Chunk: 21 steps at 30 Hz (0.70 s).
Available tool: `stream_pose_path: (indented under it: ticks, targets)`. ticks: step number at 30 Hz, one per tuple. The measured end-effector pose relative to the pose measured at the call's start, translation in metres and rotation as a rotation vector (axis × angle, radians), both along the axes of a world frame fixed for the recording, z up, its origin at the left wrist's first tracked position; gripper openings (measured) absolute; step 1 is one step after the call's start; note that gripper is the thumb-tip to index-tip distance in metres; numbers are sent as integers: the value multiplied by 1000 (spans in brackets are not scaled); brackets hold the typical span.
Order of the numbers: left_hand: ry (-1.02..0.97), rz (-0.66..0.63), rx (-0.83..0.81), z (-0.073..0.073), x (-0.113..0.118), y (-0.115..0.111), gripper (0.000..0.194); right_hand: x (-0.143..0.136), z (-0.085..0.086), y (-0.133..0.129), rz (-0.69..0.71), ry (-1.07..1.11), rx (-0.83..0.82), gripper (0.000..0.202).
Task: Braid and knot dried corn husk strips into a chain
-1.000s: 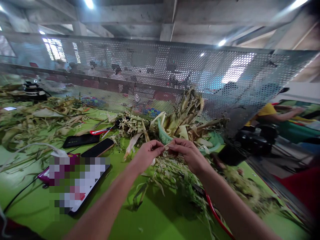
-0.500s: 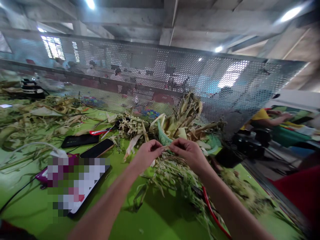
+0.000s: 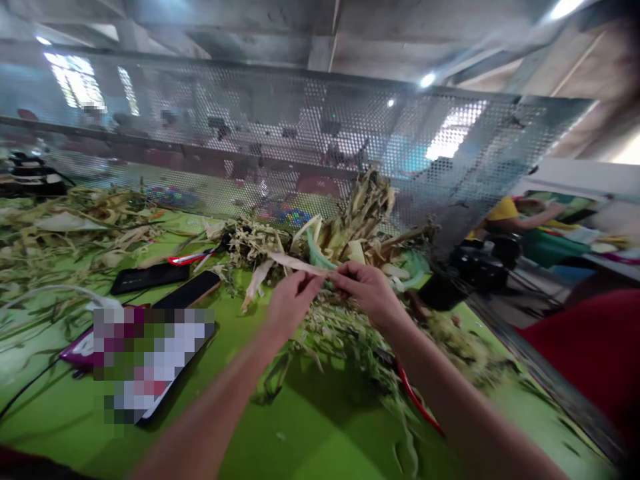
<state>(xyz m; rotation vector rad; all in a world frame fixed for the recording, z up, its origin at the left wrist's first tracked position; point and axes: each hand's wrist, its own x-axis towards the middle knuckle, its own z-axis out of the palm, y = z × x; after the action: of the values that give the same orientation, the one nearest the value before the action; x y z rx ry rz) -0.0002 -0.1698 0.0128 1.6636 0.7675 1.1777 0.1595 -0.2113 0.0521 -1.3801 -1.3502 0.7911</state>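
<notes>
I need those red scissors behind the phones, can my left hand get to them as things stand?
Probably not right away. The left hand and right hand both pinch a dry leaf strip. The scissors lie uncovered on the table, so the path looks clear once the strip is released.

That phone [image 3: 150, 363] on the green table [image 3: 310, 447] is pixelated over, so the screen's unreadable. Everything behind the mesh panel [image 3: 300, 133] is just mush. The red thing [image 3: 590, 353] on the right is blurry and runs off the edge.
</notes>
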Motion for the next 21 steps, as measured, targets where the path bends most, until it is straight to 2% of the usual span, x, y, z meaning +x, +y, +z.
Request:
stream_pose_path:
  ticks: [2,5,8,15,21]
  targets:
    - [-140,-98,-180,-4,4,2,26,-5,-2,-1,42,-5,-17,36]
    - [-292,-66,-345,-4,7,4,22,-9,-3,-1,83,-58,-52,38]
    - [-380,-37,-442,1,6,3,22,-10,0,-4,122,-123,-91,39]
    - [-412,-103,-521,5,9,-9,22,-7,13,-25,129,-162,-102,35]
    - [-417,-220,-548,-2,13,-12,27,-6,6,-50,81,-38,-155,28]
